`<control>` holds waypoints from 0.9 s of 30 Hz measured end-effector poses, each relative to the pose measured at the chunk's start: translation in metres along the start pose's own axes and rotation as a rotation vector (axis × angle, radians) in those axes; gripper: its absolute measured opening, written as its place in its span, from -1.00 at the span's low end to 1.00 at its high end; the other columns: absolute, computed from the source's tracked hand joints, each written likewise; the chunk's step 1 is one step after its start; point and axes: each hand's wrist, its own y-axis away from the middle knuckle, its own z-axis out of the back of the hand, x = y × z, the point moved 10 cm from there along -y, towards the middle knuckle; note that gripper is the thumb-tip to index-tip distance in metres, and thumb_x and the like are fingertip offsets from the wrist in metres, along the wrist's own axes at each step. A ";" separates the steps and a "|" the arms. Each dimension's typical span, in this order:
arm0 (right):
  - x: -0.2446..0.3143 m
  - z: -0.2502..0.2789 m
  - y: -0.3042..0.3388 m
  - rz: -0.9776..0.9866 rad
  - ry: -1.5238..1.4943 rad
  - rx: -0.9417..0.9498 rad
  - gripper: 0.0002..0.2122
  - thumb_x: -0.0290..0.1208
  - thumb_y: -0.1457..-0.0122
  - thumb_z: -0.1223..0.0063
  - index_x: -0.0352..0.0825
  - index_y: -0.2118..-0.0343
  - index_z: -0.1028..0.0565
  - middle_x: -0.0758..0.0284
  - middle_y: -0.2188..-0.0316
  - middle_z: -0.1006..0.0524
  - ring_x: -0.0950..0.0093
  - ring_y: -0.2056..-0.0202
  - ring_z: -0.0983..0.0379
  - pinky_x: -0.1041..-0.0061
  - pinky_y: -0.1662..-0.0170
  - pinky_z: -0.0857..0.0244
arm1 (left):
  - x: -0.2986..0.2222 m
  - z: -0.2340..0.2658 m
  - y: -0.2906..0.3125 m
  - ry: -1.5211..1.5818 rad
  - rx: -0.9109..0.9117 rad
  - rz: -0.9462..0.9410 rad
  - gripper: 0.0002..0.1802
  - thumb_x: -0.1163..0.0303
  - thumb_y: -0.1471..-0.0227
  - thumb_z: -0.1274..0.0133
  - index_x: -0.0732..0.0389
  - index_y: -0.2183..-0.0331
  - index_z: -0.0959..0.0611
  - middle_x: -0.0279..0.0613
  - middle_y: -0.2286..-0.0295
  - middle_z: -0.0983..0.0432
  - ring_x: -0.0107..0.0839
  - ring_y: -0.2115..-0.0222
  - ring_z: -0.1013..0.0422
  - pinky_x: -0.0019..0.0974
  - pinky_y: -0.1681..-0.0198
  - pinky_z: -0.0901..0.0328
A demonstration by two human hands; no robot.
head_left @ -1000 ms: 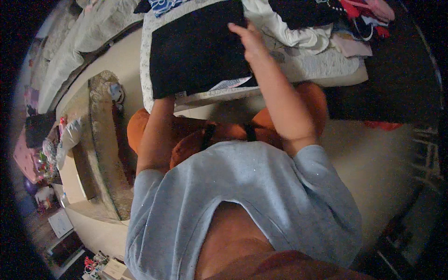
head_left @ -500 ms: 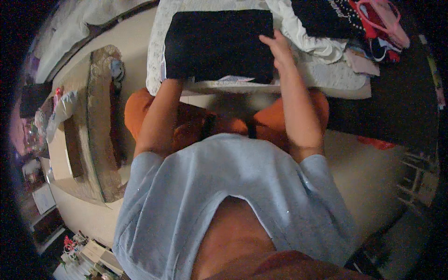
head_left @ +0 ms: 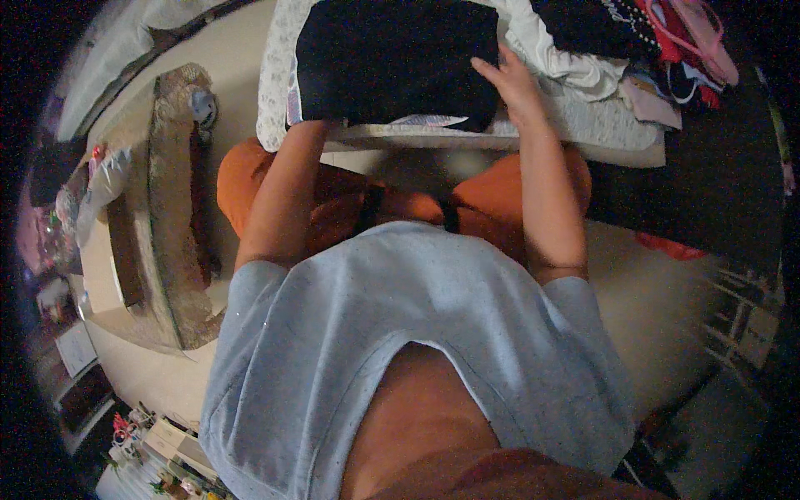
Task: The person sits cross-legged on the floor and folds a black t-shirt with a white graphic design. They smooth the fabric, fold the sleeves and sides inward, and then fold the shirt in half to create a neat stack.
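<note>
A black folded cloth (head_left: 396,67) lies on a pale, patterned padded surface (head_left: 275,92) in front of me. Strips of lighter, printed fabric show along its near and left edges. My left forearm (head_left: 287,187) reaches to the cloth's near left corner, where the hand goes out of sight beneath it. At the right edge rests my right hand (head_left: 520,93), its thumb stretched over the black fabric and its fingers apart from the thumb along the side.
Right of the cloth lies a crumpled white garment (head_left: 575,75). Beyond it are a black garment with light lettering (head_left: 587,29) and a pink strap (head_left: 708,37). A dark surface (head_left: 700,183) extends at the right. A brown mesh-covered piece (head_left: 177,208) stands at the left.
The cloth and padded surface sit slightly higher in the picture. My right hand still lies at the cloth's right edge, and my left hand stays tucked beneath the near left corner.
</note>
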 end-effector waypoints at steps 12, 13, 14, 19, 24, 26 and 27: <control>-0.013 0.010 0.009 -0.004 0.115 -0.046 -0.38 -0.45 -0.04 -0.17 -0.33 -0.17 -0.15 0.18 0.23 -0.52 0.48 0.17 -0.43 0.52 0.10 -0.28 | 0.006 0.001 0.010 -0.019 -0.008 0.013 -0.60 0.23 0.10 -0.06 0.15 0.16 -0.58 -0.05 0.15 -0.46 -0.05 0.12 -0.36 -0.09 0.03 -0.24; -0.010 0.011 0.008 0.003 0.129 -0.070 -0.41 -0.41 -0.03 -0.17 -0.34 -0.13 -0.20 0.18 0.21 -0.51 0.44 0.17 -0.43 0.48 0.09 -0.29 | 0.006 0.001 0.009 -0.019 -0.013 0.011 -0.60 0.23 0.10 -0.06 0.15 0.16 -0.58 -0.05 0.16 -0.46 -0.05 0.12 -0.36 -0.09 0.04 -0.25; -0.007 0.012 0.006 0.009 0.143 -0.093 -0.44 -0.37 -0.03 -0.18 -0.35 -0.10 -0.24 0.18 0.18 -0.50 0.39 0.17 -0.43 0.44 0.09 -0.29 | 0.006 0.001 0.009 -0.019 -0.014 0.013 -0.60 0.23 0.10 -0.06 0.15 0.16 -0.58 -0.05 0.16 -0.47 -0.05 0.12 -0.36 -0.09 0.04 -0.25; 0.036 0.024 -0.030 0.223 0.680 -0.385 -0.51 -0.06 -0.02 -0.14 -0.40 0.13 -0.44 0.12 0.26 -0.53 0.25 0.23 -0.47 0.38 0.12 -0.30 | 0.006 0.007 0.017 -0.027 -0.018 0.018 -0.61 0.24 0.10 -0.06 0.14 0.17 -0.59 -0.05 0.17 -0.48 -0.04 0.14 -0.37 -0.08 0.05 -0.26; 0.039 0.024 -0.059 0.408 0.899 -0.456 -0.68 -0.13 0.01 -0.15 -0.36 0.49 -0.49 0.16 0.51 -0.53 0.24 0.41 -0.47 0.35 0.31 -0.30 | 0.006 0.009 0.024 -0.041 -0.042 0.010 -0.62 0.25 0.11 -0.06 0.14 0.18 -0.60 -0.05 0.18 -0.49 -0.04 0.15 -0.38 -0.08 0.06 -0.27; 0.035 0.030 -0.060 0.362 0.888 -0.431 -0.75 -0.19 -0.02 -0.12 -0.32 0.51 -0.50 0.18 0.52 -0.53 0.18 0.42 -0.46 0.34 0.32 -0.30 | 0.004 0.008 0.033 -0.051 -0.053 0.002 -0.62 0.25 0.11 -0.06 0.14 0.19 -0.60 -0.05 0.19 -0.49 -0.03 0.15 -0.39 -0.08 0.07 -0.28; 0.032 0.036 -0.066 0.424 0.872 -0.406 -0.78 -0.22 -0.04 -0.10 -0.30 0.45 -0.50 0.20 0.51 -0.54 0.15 0.40 -0.45 0.31 0.29 -0.31 | 0.000 0.007 0.039 -0.053 -0.060 -0.014 -0.63 0.25 0.11 -0.06 0.14 0.19 -0.61 -0.05 0.19 -0.49 -0.03 0.16 -0.39 -0.08 0.07 -0.28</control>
